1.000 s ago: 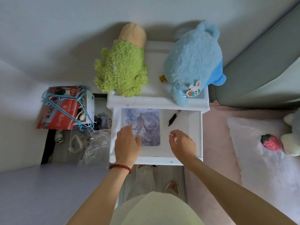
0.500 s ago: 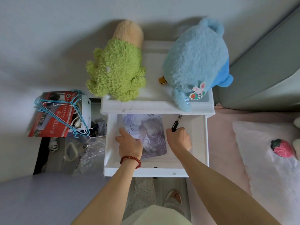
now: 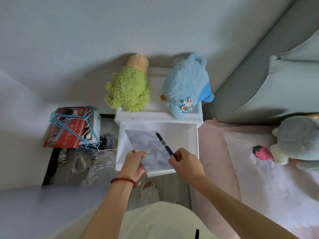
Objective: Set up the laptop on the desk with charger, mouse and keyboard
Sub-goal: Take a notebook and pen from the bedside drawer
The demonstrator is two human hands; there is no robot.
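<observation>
While left hand (image 3: 133, 163) grips flat mousepad (image 3: 150, 150), slim pen (image 3: 164, 146)

The drawer (image 3: 193, 135) and cabinet top (image 3: 155, 114) look like smooth white plastic with a slight sheen. The mat (image 3: 150, 150) has a smooth, faintly glossy printed face. The pen (image 3: 164, 145) is shiny black plastic. At 12 o'clock, the green toy (image 3: 128, 90) is coarse, curly plush; the blue toy (image 3: 186, 81) is soft, long-pile plush. At 9 o'clock, the box (image 3: 69, 131) is glossy printed card under thin coated-wire hangers (image 3: 74, 121). The bracelet (image 3: 123, 181) has polished red beads.
</observation>
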